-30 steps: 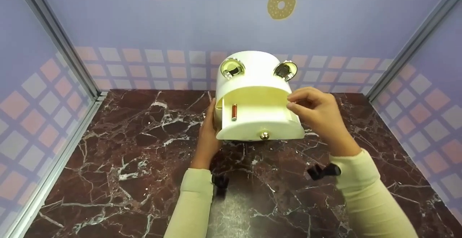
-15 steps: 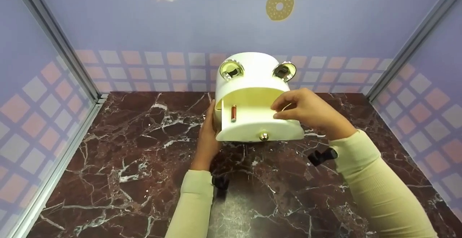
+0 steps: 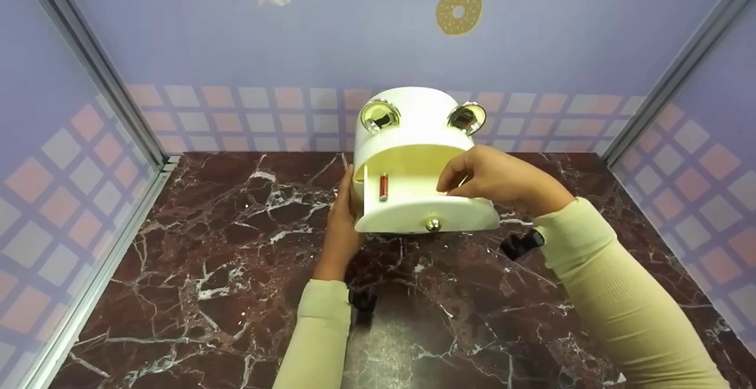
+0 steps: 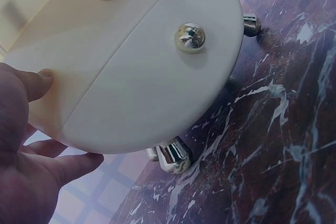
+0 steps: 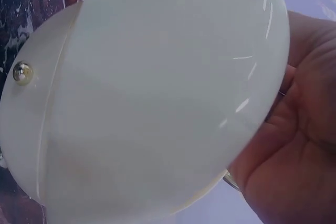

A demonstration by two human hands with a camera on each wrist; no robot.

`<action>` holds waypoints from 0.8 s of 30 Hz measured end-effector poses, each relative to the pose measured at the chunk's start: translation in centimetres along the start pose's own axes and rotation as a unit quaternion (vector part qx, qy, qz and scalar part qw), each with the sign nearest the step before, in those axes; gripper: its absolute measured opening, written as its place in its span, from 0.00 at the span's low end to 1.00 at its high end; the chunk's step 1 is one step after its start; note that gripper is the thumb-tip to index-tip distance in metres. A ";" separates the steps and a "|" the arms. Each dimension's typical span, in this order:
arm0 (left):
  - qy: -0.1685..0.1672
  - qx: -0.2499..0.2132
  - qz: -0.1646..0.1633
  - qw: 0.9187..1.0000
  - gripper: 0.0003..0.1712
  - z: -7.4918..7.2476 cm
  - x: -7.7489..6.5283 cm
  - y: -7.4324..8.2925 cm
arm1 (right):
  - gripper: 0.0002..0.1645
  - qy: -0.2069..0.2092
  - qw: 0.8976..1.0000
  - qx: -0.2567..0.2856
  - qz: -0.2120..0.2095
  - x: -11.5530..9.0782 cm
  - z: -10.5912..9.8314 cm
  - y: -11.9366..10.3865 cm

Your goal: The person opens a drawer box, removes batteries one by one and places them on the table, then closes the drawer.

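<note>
A cream drawer box (image 3: 416,111) stands on the table with its upper drawer (image 3: 407,219) pulled out. Inside the drawer, toward its left side, lies a small red battery-like cylinder (image 3: 384,187). My left hand (image 3: 341,226) grips the box's left side; in the left wrist view the thumb (image 4: 39,84) rests on the front and the fingers reach round the edge. My right hand (image 3: 493,179) reaches over the drawer's right side with thumb and fingers bent down into it. Its fingertips are close together, and the drawer front hides what lies between them.
Two round gold-rimmed ornaments (image 3: 380,115) stick out from the box's top. A shiny knob (image 3: 433,224) is on the open drawer, another knob (image 4: 190,38) on the lower front. Chrome feet (image 4: 174,156) carry the box on the marbled table (image 3: 236,294). Patterned walls (image 3: 295,111) enclose it.
My right hand has moved left from the drawer's right edge and down into the drawer, its fingertips drawing closer together. My left hand, the box and the red cylinder stay in place.
</note>
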State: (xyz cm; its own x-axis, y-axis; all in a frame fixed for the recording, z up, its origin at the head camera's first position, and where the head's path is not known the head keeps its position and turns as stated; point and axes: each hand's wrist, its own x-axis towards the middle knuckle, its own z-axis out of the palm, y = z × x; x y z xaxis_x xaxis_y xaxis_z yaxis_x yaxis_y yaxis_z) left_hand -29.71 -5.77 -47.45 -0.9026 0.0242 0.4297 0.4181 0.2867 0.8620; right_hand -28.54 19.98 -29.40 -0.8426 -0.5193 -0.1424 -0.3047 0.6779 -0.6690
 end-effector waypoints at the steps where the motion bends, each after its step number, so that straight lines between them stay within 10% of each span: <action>1: 0.001 0.001 0.002 1.000 0.59 0.0 0.0 0.0 | 0.09 -0.011 1.000 0.010 0.005 0.1 -0.1 0.0; 11: 0.004 0.000 0.019 1.000 0.57 0.0 0.0 0.0 | 0.11 -0.129 0.992 -0.009 -0.010 2.0 -0.3 0.5; 24: -0.005 -0.012 0.024 1.000 0.49 0.2 0.2 0.9 | 0.08 -0.123 0.988 -0.087 -0.026 2.4 0.1 0.2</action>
State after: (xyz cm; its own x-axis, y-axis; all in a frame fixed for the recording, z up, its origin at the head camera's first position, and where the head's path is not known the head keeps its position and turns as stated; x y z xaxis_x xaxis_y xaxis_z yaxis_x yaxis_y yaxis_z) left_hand -29.56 -5.27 -46.64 -0.8821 0.0469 0.4688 0.4637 0.2625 0.8462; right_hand -30.63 18.82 -29.95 -0.6961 -0.6528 -0.2988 -0.4356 0.7149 -0.5470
